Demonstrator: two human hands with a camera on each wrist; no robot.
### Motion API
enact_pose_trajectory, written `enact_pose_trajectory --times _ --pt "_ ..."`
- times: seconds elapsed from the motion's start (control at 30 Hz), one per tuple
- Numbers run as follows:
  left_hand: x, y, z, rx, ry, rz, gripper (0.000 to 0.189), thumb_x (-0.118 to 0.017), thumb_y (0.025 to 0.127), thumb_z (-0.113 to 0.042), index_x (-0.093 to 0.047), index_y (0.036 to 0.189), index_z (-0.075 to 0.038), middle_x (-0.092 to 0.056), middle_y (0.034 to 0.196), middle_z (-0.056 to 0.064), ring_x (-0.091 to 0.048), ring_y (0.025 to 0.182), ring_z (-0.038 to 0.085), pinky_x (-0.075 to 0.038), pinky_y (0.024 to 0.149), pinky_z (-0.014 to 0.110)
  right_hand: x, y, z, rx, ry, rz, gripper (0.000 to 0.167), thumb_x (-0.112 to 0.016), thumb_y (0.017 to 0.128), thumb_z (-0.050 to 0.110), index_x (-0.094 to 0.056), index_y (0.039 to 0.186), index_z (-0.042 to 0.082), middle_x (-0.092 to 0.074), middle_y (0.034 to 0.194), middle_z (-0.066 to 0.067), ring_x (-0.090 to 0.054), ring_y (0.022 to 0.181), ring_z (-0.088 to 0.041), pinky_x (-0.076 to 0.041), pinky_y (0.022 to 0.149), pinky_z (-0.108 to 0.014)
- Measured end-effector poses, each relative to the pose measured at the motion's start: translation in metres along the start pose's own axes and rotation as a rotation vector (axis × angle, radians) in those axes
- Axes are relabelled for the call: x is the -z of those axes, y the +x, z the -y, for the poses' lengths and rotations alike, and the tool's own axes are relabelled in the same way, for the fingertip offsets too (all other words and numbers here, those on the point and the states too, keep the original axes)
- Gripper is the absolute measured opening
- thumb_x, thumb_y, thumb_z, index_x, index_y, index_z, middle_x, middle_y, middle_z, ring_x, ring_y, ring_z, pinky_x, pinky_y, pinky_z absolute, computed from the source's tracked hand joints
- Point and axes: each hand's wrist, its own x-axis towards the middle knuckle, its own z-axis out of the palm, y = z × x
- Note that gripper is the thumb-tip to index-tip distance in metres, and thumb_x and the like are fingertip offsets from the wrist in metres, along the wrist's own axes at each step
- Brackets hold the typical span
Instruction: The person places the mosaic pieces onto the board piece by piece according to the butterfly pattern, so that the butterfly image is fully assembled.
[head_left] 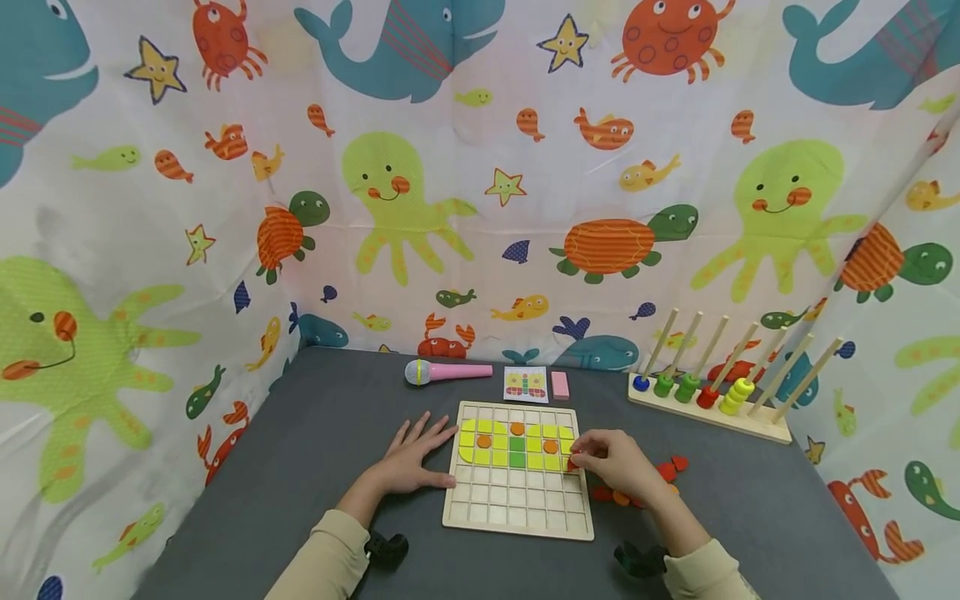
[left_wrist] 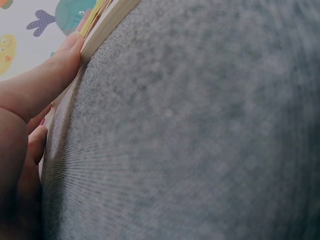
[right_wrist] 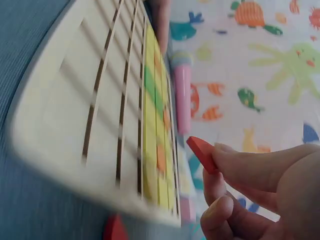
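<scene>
A square wooden grid board (head_left: 517, 515) lies on the table, its upper rows filled with yellow tiles (head_left: 483, 457), a few orange round ones and green squares (head_left: 517, 458). My left hand (head_left: 408, 460) lies spread at the board's left side, with thumb and fingertips at its edge. Between thumb and finger, my right hand (head_left: 617, 461) pinches a small red tile (right_wrist: 202, 154) with a curved side, near the right end of the lowest yellow row. Behind that hand lies a loose pile of red and orange tiles (head_left: 667, 472), partly covered by it.
Beyond the board lie a pink toy microphone (head_left: 457, 372), a pattern card (head_left: 526, 384) and a pink block (head_left: 560, 385). A wooden peg stand (head_left: 708, 408) with coloured rings stands at the back right. A printed sea-animal curtain (head_left: 450, 250) encloses the grey table (head_left: 247, 475).
</scene>
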Motion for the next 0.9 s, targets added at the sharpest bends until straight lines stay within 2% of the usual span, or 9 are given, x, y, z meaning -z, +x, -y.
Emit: enact_pose_trajectory --times 0.2,0.33,0.47,0.7,0.9 --pt "0.001 -0.001 -0.003 -0.014 -0.027 0.01 0.1 -0.071 0.079 -0.071 -0.029 0.161 -0.031 -0.017 0.17 -0.001 0.003 0.158 0.034 0.008 0.122 0.062 -0.026 0.014 0.026 0.039 0.05 -0.015 0.011 -0.077 0.091 0.022 -0.075 0.096 0.013 -0.069 0.082 0.002 -0.056 0.074 -0.015 -0.047 0.062 -0.027" --pt "0.003 -0.002 -0.003 -0.031 -0.044 0.002 0.098 -0.073 0.081 -0.065 -0.03 0.161 -0.028 -0.018 0.17 0.004 0.003 0.157 0.036 0.009 0.121 0.063 -0.05 0.024 0.042 0.06 0.093 0.005 0.011 -0.077 0.09 0.023 -0.074 0.093 0.013 -0.069 0.08 0.002 -0.057 0.072 -0.015 -0.046 0.062 -0.027" --pt "0.007 -0.003 -0.005 -0.029 -0.024 0.0 0.096 -0.073 0.082 -0.063 -0.029 0.161 -0.028 -0.017 0.17 0.003 0.003 0.157 0.036 0.009 0.121 0.063 -0.074 0.033 0.059 0.093 0.125 0.019 0.01 -0.079 0.089 0.021 -0.075 0.089 0.012 -0.069 0.078 0.002 -0.058 0.072 -0.015 -0.047 0.063 -0.029" --pt "0.008 -0.003 -0.007 -0.033 -0.007 0.011 0.095 -0.07 0.083 -0.067 -0.029 0.161 -0.03 -0.016 0.17 0.001 0.003 0.157 0.035 0.008 0.121 0.064 -0.113 0.045 0.079 0.147 0.053 0.027 0.007 -0.079 0.088 0.02 -0.077 0.089 0.014 -0.069 0.077 0.005 -0.058 0.069 -0.011 -0.048 0.06 -0.026" --pt "0.007 -0.003 -0.005 -0.046 -0.02 0.003 0.096 -0.071 0.082 -0.067 -0.03 0.16 -0.029 -0.017 0.17 0.003 0.003 0.157 0.037 0.008 0.121 0.065 -0.13 0.047 0.088 0.152 -0.031 0.008 0.005 -0.08 0.088 0.023 -0.079 0.087 0.018 -0.069 0.075 0.009 -0.058 0.068 -0.009 -0.049 0.062 -0.027"
